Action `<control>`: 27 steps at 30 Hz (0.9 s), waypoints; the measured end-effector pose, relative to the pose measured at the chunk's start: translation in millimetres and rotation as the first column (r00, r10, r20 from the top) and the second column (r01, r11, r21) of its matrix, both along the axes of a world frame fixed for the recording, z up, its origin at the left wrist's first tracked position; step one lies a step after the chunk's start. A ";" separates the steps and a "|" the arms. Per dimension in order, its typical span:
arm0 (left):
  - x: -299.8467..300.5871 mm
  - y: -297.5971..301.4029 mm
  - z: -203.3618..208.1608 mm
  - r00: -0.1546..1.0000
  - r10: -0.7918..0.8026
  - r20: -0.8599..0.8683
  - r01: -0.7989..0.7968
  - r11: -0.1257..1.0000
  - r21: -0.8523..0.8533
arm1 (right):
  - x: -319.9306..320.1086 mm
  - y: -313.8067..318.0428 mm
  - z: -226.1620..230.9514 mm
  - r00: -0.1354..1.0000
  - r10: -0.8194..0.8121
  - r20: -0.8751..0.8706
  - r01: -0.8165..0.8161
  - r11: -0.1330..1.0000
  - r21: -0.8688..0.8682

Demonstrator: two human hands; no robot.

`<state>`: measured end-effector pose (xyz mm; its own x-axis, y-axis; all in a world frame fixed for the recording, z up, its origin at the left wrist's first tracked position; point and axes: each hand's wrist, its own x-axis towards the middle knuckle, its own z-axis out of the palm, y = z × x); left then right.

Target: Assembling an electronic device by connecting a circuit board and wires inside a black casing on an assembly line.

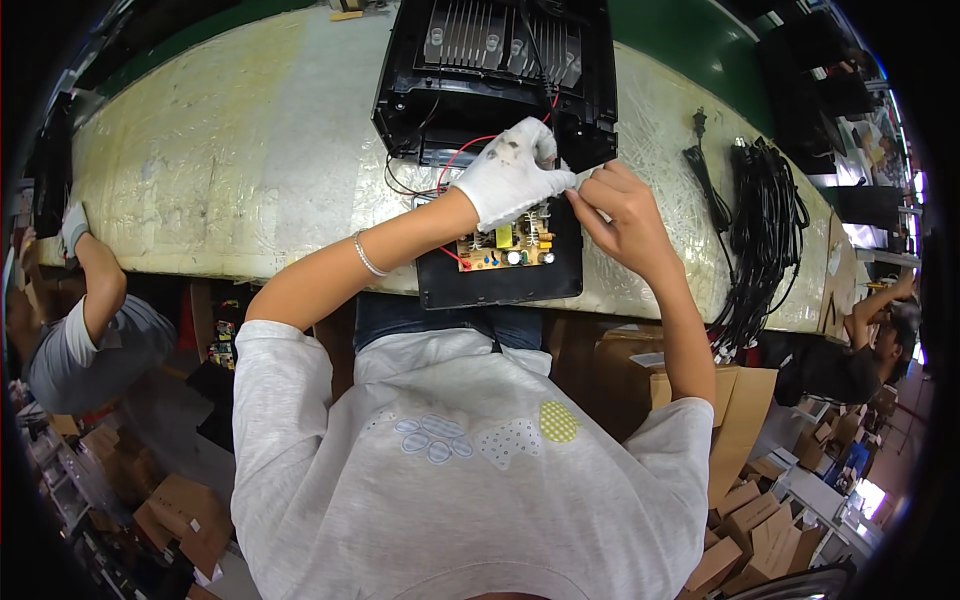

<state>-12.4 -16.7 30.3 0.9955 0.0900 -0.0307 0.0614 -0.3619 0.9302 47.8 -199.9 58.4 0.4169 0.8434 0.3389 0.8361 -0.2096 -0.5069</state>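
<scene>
My left hand, in a white glove with dark smudges, is closed in a pinch above a circuit board. Its fingertips meet those of my bare right hand, which is also closed. Whatever lies between them is too small to make out. The board, with a yellow part and several small components, sits on a black panel at the table's near edge. Beyond it stands a black housing with metal fins inside. Red wires and black wires run between housing and panel, partly hidden by my left hand.
Bundled black power cords hang over the near edge of the plastic-covered table, at right. Cardboard boxes stand below. Another person works at far left, and one more person is at far right.
</scene>
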 end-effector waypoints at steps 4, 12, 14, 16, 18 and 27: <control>0.6 1.4 3.5 1.000 0.015 -0.007 -0.014 0.999 0.036 | 6.2 -4.4 -8.5 0.999 0.029 -0.030 -0.028 0.999 0.035; -83.4 25.1 11.4 0.834 -0.212 0.510 -0.015 0.914 0.404 | -1.1 -44.8 13.9 0.966 -0.260 0.009 0.260 0.965 -0.022; -133.1 36.3 15.6 0.778 -0.371 0.507 0.057 0.846 0.531 | -14.9 -46.6 38.6 0.959 -0.283 0.037 0.285 0.952 -0.111; -153.0 46.8 -10.8 0.735 -0.444 0.512 0.057 0.793 0.606 | -25.3 -29.8 47.4 0.980 -0.186 0.076 0.192 0.978 -0.080; -164.6 54.3 -35.2 0.699 -0.646 0.307 0.156 0.556 0.816 | -34.1 0.0 50.8 0.984 0.020 0.174 -0.005 0.996 -0.085; -163.7 21.2 17.9 0.584 -0.665 0.467 0.123 0.641 0.758 | -23.9 140.3 15.1 0.709 0.610 0.353 -0.347 0.738 -0.579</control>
